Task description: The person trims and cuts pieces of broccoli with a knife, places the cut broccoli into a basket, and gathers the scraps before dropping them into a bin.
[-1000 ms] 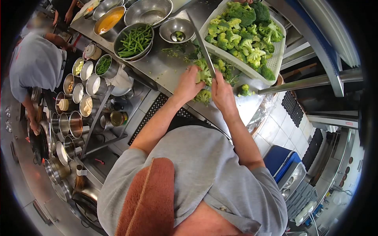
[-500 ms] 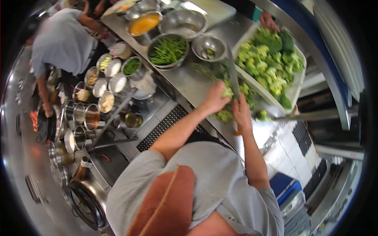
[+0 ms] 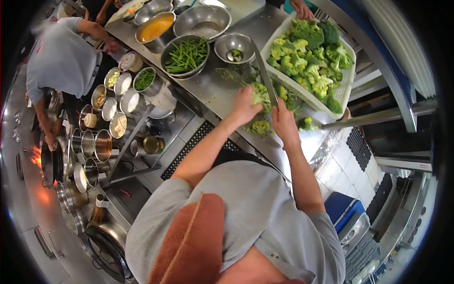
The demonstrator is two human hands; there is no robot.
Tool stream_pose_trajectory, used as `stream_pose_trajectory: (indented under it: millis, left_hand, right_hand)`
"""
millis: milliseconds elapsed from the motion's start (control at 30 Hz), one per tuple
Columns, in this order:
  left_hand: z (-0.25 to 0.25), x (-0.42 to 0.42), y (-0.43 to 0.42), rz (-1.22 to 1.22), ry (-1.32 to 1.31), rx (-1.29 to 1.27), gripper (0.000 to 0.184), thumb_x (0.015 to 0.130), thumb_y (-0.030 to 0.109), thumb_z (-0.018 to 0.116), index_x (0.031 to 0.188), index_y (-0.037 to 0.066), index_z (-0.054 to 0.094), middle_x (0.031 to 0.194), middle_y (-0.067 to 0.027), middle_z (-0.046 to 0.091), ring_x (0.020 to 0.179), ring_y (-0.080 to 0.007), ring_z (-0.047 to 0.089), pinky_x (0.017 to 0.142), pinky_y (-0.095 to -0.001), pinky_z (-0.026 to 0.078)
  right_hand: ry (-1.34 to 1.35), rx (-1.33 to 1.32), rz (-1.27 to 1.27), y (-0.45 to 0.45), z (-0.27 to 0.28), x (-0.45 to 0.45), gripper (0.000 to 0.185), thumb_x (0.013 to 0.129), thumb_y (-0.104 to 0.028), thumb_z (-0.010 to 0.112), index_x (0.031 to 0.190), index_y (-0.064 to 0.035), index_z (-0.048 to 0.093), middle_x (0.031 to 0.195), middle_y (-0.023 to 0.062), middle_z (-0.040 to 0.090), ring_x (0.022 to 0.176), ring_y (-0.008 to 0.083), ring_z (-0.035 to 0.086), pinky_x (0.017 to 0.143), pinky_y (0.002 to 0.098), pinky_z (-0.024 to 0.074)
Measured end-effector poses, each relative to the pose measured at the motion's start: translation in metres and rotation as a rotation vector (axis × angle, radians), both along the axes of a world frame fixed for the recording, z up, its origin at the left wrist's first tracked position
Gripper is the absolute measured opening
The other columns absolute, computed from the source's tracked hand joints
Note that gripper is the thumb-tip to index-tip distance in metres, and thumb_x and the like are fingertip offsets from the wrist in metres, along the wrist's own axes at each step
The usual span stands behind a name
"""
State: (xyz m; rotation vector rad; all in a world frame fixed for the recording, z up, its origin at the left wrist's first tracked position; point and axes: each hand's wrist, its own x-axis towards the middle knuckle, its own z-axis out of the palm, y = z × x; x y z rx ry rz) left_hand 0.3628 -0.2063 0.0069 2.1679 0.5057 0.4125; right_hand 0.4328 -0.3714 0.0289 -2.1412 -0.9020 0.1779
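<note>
The right hand [image 3: 285,124] is wrapped firmly around the handle of a long knife with a grey steel blade [image 3: 265,73], which points from this hand toward eleven o'clock. The left hand [image 3: 243,106] has its fingers bent around a pale green piece of broccoli [image 3: 260,94], just beside the blade; whether the edge touches it, I cannot tell.

Taking this held piece as the centre of the clock, one loose broccoli floret [image 3: 259,128] lies at six o'clock and a second small green floret [image 3: 307,124] at four, both on the shiny steel table [image 3: 208,90]. At two o'clock stands a white plastic perforated crate [image 3: 301,89], heaped with florets that appear already cut, so I judge that a good part is done. The piece in the left hand and the two loose ones are outside the crate.

At eleven o'clock is a small round steel bowl [image 3: 243,42] with a few green bits, and at ten a deeper steel bowl of green beans [image 3: 187,54]. Another person's hand [image 3: 301,9] is at the crate's far rim, at one o'clock.
</note>
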Motion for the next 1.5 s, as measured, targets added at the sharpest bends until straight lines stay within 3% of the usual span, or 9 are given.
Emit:
stream_pose_trajectory:
  millis: [300,500,600,667,800,867,967,1400,1500]
  left_hand:
    - [0.003,-0.009,-0.002,-0.058,-0.024,-0.042,0.045,0.075,0.016,0.074,0.110,-0.002,0.053,0.107,-0.0259,0.060,0.101,-0.0445,0.059,0.087,-0.0473,0.048]
    - [0.007,-0.008,-0.003,-0.061,-0.026,-0.043,0.044,0.075,0.015,0.073,0.110,-0.001,0.052,0.109,-0.0257,0.059,0.102,-0.0450,0.058,0.088,-0.0476,0.047]
    - [0.003,-0.009,0.000,-0.086,-0.034,-0.051,0.044,0.075,0.015,0.072,0.111,-0.001,0.052,0.110,-0.0255,0.059,0.102,-0.0449,0.058,0.089,-0.0475,0.047]
    - [-0.001,-0.013,0.001,-0.105,-0.037,-0.063,0.044,0.075,0.014,0.072,0.111,0.000,0.052,0.110,-0.0255,0.059,0.102,-0.0449,0.058,0.089,-0.0471,0.047]
    - [0.000,-0.023,0.013,-0.143,-0.035,-0.074,0.044,0.075,0.014,0.073,0.113,0.004,0.054,0.112,-0.0241,0.057,0.105,-0.0434,0.057,0.091,-0.0446,0.046]
    - [0.003,-0.023,0.014,-0.177,-0.037,-0.073,0.044,0.075,0.015,0.074,0.114,0.006,0.055,0.114,-0.0233,0.056,0.107,-0.0428,0.056,0.092,-0.0440,0.046]
    - [0.005,-0.024,0.008,-0.194,-0.166,0.010,0.043,0.077,0.016,0.076,0.115,0.008,0.056,0.117,-0.0210,0.053,0.110,-0.0409,0.054,0.094,-0.0439,0.045]
    - [-0.008,-0.019,-0.019,-0.183,-0.268,0.035,0.048,0.078,0.005,0.073,0.115,0.000,0.043,0.118,-0.0231,0.047,0.111,-0.0427,0.050,0.095,-0.0458,0.043]
    - [-0.006,-0.020,-0.021,-0.188,-0.264,0.041,0.048,0.078,0.004,0.073,0.115,0.000,0.042,0.118,-0.0229,0.046,0.111,-0.0427,0.050,0.095,-0.0462,0.043]
  right_hand:
    - [-0.103,0.117,0.027,0.007,0.010,-0.008,0.030,0.094,-0.003,0.051,0.124,-0.0007,0.051,0.076,0.0311,0.062,0.072,0.0506,0.061,0.064,0.0579,0.0449]
    - [-0.052,-0.044,0.053,0.014,-0.015,0.001,0.030,0.096,-0.007,0.051,0.125,-0.0003,0.052,0.078,0.0316,0.062,0.076,0.0512,0.061,0.068,0.0569,0.0465]
    - [-0.097,0.022,0.048,0.012,-0.019,0.004,0.033,0.095,-0.006,0.051,0.128,-0.0021,0.051,0.071,0.0290,0.061,0.070,0.0504,0.061,0.062,0.0574,0.0442]
    - [0.094,0.072,-0.006,0.008,-0.022,0.010,0.035,0.095,-0.007,0.051,0.130,-0.0029,0.051,0.071,0.0289,0.061,0.070,0.0501,0.061,0.062,0.0573,0.0440]
    - [0.145,-0.009,-0.109,-0.005,0.004,0.022,0.033,0.095,-0.007,0.051,0.128,-0.0028,0.051,0.073,0.0295,0.061,0.073,0.0500,0.061,0.064,0.0566,0.0445]
    - [-0.033,-0.013,-0.088,-0.014,0.010,0.021,0.031,0.096,-0.007,0.052,0.126,-0.0021,0.052,0.073,0.0299,0.061,0.074,0.0505,0.060,0.064,0.0561,0.0452]
    - [-0.031,0.017,-0.098,-0.020,0.009,0.010,0.027,0.095,-0.005,0.051,0.122,-0.0009,0.053,0.073,0.0309,0.060,0.072,0.0509,0.060,0.062,0.0567,0.0448]
    - [-0.078,0.097,-0.023,-0.007,0.016,-0.022,0.032,0.094,-0.005,0.051,0.126,-0.0012,0.049,0.070,0.0319,0.060,0.069,0.0496,0.062,0.061,0.0579,0.0457]
    - [-0.035,-0.091,0.025,-0.004,-0.006,-0.014,0.031,0.095,-0.006,0.050,0.126,-0.0010,0.049,0.072,0.0321,0.060,0.069,0.0498,0.062,0.061,0.0576,0.0457]
